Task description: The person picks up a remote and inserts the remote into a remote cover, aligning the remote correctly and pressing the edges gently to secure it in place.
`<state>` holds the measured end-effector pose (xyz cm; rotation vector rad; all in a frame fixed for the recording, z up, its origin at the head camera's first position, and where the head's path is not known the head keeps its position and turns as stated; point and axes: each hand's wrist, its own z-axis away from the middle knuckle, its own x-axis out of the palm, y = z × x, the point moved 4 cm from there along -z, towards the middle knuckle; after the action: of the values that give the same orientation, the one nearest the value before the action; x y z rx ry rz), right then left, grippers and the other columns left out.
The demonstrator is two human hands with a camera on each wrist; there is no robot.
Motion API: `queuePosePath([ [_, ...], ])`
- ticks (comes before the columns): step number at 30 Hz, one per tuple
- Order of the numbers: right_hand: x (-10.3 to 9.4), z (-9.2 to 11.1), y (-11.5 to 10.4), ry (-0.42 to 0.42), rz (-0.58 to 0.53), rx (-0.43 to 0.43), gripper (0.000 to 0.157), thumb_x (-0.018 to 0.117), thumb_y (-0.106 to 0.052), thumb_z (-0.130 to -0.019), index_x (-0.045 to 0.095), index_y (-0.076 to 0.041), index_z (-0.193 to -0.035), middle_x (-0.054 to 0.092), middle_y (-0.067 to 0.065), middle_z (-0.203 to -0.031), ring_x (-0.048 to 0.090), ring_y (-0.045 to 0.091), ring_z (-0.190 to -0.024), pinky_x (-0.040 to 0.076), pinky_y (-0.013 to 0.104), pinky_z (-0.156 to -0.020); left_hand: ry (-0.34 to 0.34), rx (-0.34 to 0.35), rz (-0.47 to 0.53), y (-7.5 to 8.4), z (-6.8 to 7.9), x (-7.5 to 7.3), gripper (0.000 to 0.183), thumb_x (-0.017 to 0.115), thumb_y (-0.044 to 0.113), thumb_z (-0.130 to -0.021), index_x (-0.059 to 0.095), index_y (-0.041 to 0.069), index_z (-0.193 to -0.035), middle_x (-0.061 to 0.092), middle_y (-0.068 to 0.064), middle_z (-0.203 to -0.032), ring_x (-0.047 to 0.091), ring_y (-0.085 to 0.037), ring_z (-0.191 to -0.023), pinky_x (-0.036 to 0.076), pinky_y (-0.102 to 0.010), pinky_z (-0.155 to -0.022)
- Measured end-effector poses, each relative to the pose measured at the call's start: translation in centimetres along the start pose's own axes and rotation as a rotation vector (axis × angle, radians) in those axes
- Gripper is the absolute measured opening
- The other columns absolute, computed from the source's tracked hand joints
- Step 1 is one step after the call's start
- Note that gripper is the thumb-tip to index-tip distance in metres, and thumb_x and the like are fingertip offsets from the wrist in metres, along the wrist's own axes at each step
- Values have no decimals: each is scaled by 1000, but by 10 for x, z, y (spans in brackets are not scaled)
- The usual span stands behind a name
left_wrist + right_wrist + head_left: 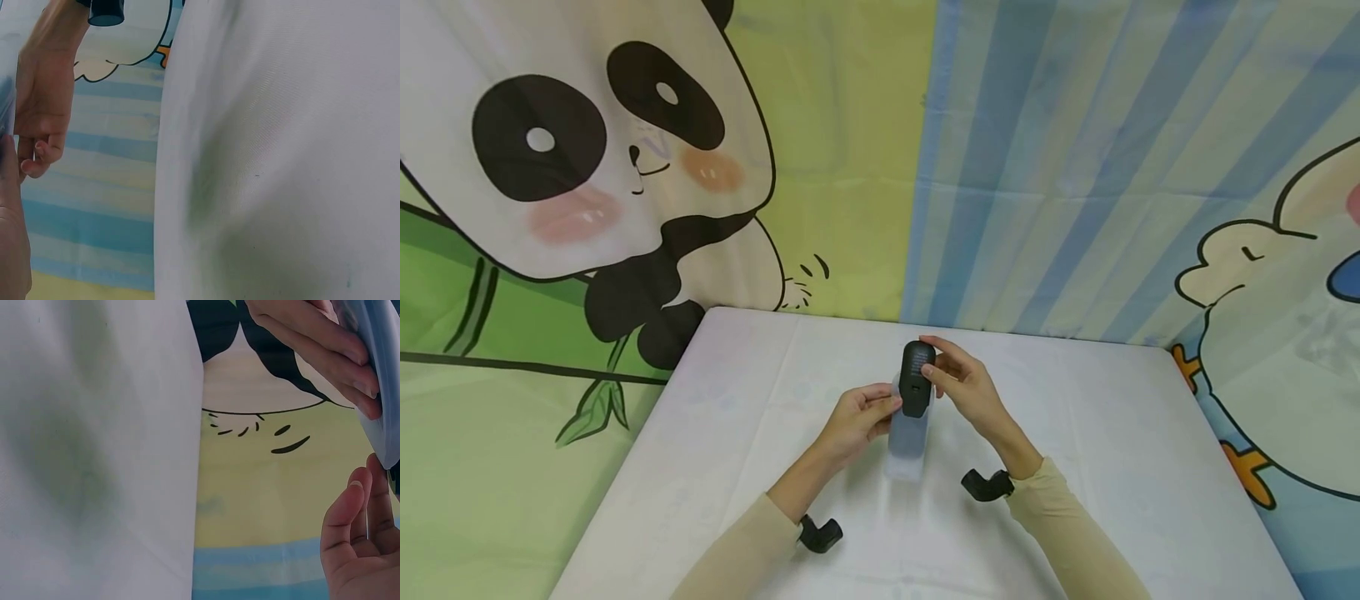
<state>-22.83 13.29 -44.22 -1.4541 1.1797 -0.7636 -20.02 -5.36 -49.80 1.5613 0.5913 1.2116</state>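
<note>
Above the table, a black rounded device (915,367) with small pale print on its face lies against a translucent plastic case (907,457). My left hand (859,421) grips the case at its left side, with the thumb by the device's lower edge. On the other side, my right hand (967,390) pinches the upper part of the device, thumb on its printed face and a finger at its top end. The right wrist view shows the case (382,369) edge-on with left fingers along it. Most of the device is hidden in both wrist views.
A white cloth covers the table (1097,450). Behind it hangs a printed curtain (827,167) with a panda and stripes. Black curved wrist pieces (822,536) stick out from both sleeves, near the tabletop.
</note>
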Motion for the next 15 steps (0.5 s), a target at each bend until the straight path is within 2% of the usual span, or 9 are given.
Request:
queuePosePath([
  [3, 4, 3, -12, -13, -12, 0, 46, 58, 4, -99, 48, 3, -144, 61, 21, -97, 53, 40, -70, 50, 40, -63, 9, 0, -6, 0, 0, -1, 37, 64, 9, -99, 57, -15, -127, 73, -8, -106, 68, -15, -90, 56, -27, -76],
  [7, 8, 6, -21, -18, -11, -23, 46, 59, 4, -99, 49, 2, -143, 62, 20, -97, 52, 43, -69, 51, 39, -64, 8, -1, -41, 2, 1, -1, 39, 66, 11, -98, 57, -13, -128, 72, -10, -109, 68, -17, -94, 56, -29, -80],
  [11, 9, 9, -25, -14, 73, -78, 46, 62, 4, -97, 52, 1, -142, 63, 20, -97, 57, 39, -72, 52, 42, -63, 6, -5, -172, 3, 2, 1, 42, 73, 15, -94, 60, -4, -129, 71, -12, -115, 68, -20, -103, 56, -33, -85],
  [15, 12, 13, -31, -7, 142, -147, 47, 63, 6, -95, 53, 2, -141, 65, 21, -98, 60, 40, -79, 53, 37, -65, 18, 10, -283, 5, 4, 2, 42, 74, 18, -93, 60, 2, -129, 71, -12, -117, 68, -24, -106, 56, -34, -86],
])
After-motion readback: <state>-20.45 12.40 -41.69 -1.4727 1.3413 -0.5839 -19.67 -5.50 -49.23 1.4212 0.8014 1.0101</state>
